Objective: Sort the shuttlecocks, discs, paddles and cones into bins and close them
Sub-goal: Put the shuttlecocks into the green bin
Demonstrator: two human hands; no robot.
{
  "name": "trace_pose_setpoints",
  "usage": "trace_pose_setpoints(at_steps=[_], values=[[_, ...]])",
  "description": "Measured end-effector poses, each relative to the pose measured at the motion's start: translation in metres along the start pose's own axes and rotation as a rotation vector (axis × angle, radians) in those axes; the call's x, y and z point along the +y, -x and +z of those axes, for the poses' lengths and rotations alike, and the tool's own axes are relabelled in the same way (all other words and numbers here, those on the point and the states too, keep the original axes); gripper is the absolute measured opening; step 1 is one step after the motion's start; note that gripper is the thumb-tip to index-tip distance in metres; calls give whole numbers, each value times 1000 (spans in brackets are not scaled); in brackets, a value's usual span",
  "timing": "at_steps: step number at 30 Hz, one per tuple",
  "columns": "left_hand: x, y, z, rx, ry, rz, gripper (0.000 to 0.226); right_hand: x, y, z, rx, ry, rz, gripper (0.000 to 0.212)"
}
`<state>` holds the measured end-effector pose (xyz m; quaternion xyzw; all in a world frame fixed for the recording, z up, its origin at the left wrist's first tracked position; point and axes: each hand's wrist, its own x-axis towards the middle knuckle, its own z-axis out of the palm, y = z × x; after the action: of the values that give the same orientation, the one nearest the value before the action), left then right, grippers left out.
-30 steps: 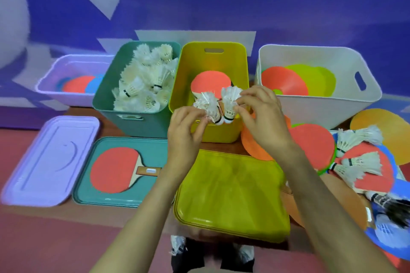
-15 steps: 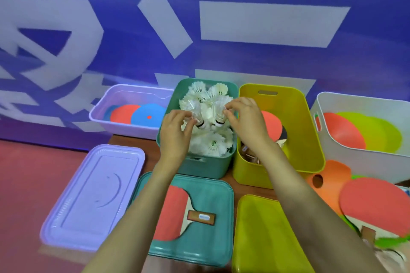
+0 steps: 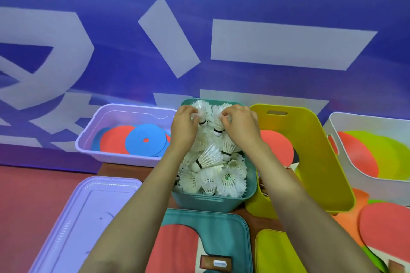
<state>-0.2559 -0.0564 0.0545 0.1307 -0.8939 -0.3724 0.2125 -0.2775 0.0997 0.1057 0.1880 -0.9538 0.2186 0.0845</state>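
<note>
Head view: over the teal bin [image 3: 213,201], toward its twelve o'clock end, the left hand [image 3: 184,127] and right hand [image 3: 243,127] each have a grip pinching a shuttlecock [image 3: 218,127] by the feather skirt, cork down. These look feather-light and easily crushed, so the firm cork seems the safer hold. The yellow bin [image 3: 321,162] stands at three o'clock.

Four bins [image 3: 115,157] [image 3: 206,203] [image 3: 321,162] [image 3: 359,184], three lids [image 3: 88,217] [image 3: 221,228] [image 3: 277,255]

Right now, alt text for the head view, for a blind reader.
The left hand and right hand each pinch a white feathered shuttlecock over a teal plastic bin full of them; a lilac plastic bin of flat discs sits beside it.
</note>
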Motion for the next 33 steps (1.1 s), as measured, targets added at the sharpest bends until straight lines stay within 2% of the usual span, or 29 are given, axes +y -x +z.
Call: trace_pose_setpoints(at_steps=[2, 4, 6, 9, 11, 14, 16, 17, 20, 22, 25, 33], values=[[-9, -5, 6, -119, -92, -53, 43, -1, -2, 4, -31, 12, 2, 27], [-14, -6, 8, -128, -116, -55, 47, 0, -2, 7, -53, 21, 7, 27], [-15, -8, 9, -145, -162, -62, 43, 2, -1, 8, -76, 28, 12, 25], [-15, -15, 8, -196, -362, -49, 28, 5, 3, 9, -112, 9, 24, 24], [-12, -17, 8, -225, -461, -17, 29, 8, 7, 11, -137, 4, 26, 24], [-3, -15, 15, -437, -568, 30, 31, 13, 14, 11, -179, -1, 28, 24], [1, -10, 19, -577, -519, 15, 28, 16, 20, 9, -205, -7, 29, 26], [1, -8, 19, -588, -450, -3, 29, 18, 23, 7, -207, -11, 26, 27], [3, -4, 14, -419, -228, -55, 40, 26, 33, -1, -198, -29, 14, 29], [9, 3, 12, -303, -163, 0, 39, 32, 40, -8, -198, -31, 12, 29], [26, 23, 15, -248, -75, 130, 35, 41, 53, -19, -180, -35, 13, 31], [108, 116, 54, -97, -84, 383, 27, 111, 115, -72, 1, 12, 70, 37]])
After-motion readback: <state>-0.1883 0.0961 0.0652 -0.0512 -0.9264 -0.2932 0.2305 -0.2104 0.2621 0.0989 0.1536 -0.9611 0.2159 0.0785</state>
